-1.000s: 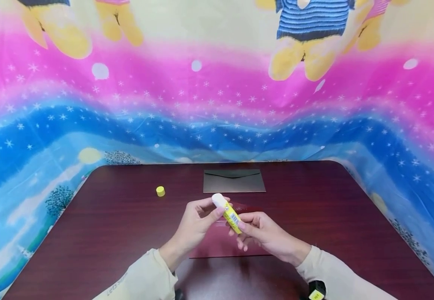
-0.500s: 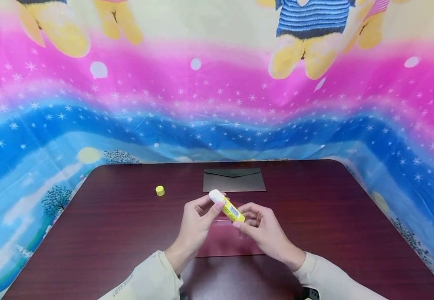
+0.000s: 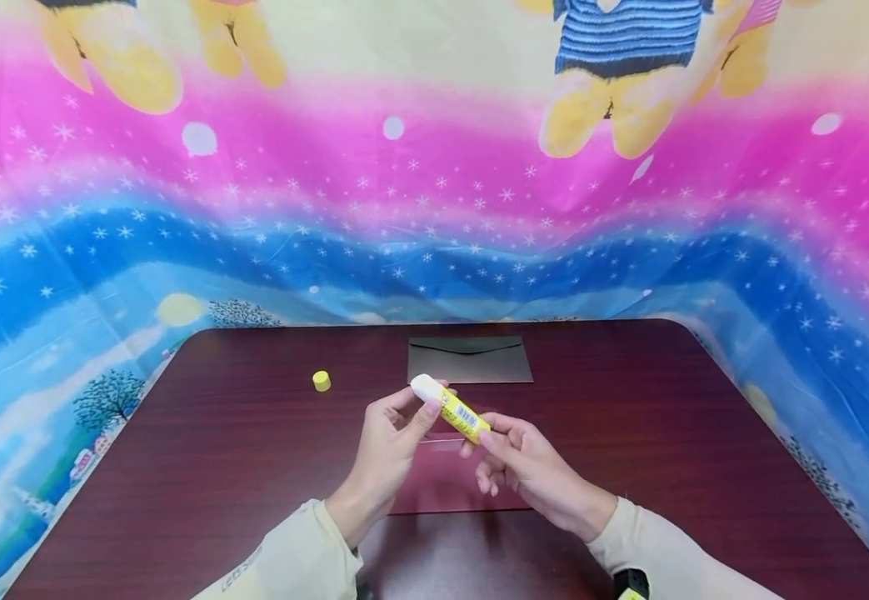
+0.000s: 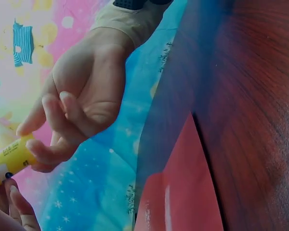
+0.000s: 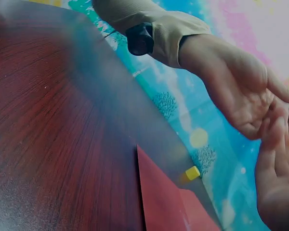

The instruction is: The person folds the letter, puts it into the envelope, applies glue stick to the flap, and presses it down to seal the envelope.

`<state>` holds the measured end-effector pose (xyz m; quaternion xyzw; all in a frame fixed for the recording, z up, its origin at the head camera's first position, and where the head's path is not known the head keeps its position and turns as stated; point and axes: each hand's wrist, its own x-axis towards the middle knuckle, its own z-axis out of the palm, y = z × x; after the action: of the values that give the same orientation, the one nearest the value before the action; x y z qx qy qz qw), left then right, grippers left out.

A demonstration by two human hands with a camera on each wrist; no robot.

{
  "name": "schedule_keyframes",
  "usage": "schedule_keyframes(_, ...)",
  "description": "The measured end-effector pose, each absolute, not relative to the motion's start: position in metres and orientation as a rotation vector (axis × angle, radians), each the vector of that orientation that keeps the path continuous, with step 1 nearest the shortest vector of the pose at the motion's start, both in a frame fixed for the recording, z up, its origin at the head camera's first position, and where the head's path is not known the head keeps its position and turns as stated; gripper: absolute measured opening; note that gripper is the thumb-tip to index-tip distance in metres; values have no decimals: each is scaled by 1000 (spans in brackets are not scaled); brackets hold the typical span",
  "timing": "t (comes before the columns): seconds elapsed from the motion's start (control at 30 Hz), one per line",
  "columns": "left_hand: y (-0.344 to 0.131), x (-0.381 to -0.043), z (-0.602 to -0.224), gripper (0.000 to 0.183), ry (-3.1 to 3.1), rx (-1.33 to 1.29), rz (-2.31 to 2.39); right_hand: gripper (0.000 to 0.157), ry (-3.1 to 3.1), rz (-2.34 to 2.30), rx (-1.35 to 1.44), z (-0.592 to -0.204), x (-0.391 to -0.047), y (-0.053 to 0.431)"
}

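Note:
A yellow glue stick (image 3: 466, 421), its white end uncapped and pointing up and to the left, is held slantwise between both hands in the head view. My left hand (image 3: 382, 450) pinches it near the white end with thumb and fingers. Thumb and fingertips of my right hand (image 3: 539, 467) pinch the lower yellow end, seen closer in the left wrist view, where the glue stick (image 4: 12, 159) is cut off by the frame edge. Below the hands a red envelope (image 3: 441, 483) lies on the table, partly hidden by them.
The yellow cap (image 3: 321, 381) stands on the dark wooden table (image 3: 239, 450) at the far left. A dark grey envelope (image 3: 471, 367) lies near the table's back edge. A patterned cloth (image 3: 434, 200) hangs behind the table.
The glue stick has risen slightly, shifted left and tipped flatter. My right fingers have shifted around its lower end, spreading and then pinching it again. Cap and both envelopes stay put.

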<state>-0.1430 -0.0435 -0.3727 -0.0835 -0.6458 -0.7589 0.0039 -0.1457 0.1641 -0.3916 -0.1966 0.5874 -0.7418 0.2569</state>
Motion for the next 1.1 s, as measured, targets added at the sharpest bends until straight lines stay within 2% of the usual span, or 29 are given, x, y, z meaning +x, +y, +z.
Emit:
schedule_keyframes(0.1,-42,-143,-373,31,-2000,-278,-2410,31,1567,-2006,-536,-393,-147,165)
schedule_keyframes(0.2,-41,-143,-375,31,-1998,-277,-2422,18,1754,-2039,-503,-395,-148,163)
schedule_keyframes(0.23,-41,-143,-376,31,-2004,-268,-2415,18,1831,-2045,-487,-395,-148,162)
schedule_keyframes(0.33,-41,-143,-376,31,-2000,-238,-2399,26,1913,-2025,-500,-396,-148,160)
schedule_keyframes(0.5,-40,-143,-376,31,-1992,-243,-2386,35,1648,-1960,-562,-397,-148,165)
schedule_keyframes(0.6,-39,-142,-377,31,-1987,-249,-2391,19,1741,-2002,-557,-398,-149,165)
schedule_keyframes(0.67,-38,-142,-378,31,-1977,-232,-2393,19,1825,-2012,-562,-398,-149,163)
schedule_keyframes(0.83,-38,-141,-379,31,-1977,-199,-2398,40,1660,-1954,-545,-397,-149,165)
schedule_keyframes(0.87,-38,-141,-379,31,-1975,-198,-2406,39,1654,-1951,-534,-397,-150,165)
schedule_keyframes(1.0,-36,-142,-381,32,-1954,-209,-2433,20,1823,-2007,-509,-398,-149,164)
schedule_keyframes(1.1,-36,-142,-381,31,-1941,-198,-2433,25,1783,-2019,-505,-398,-148,164)
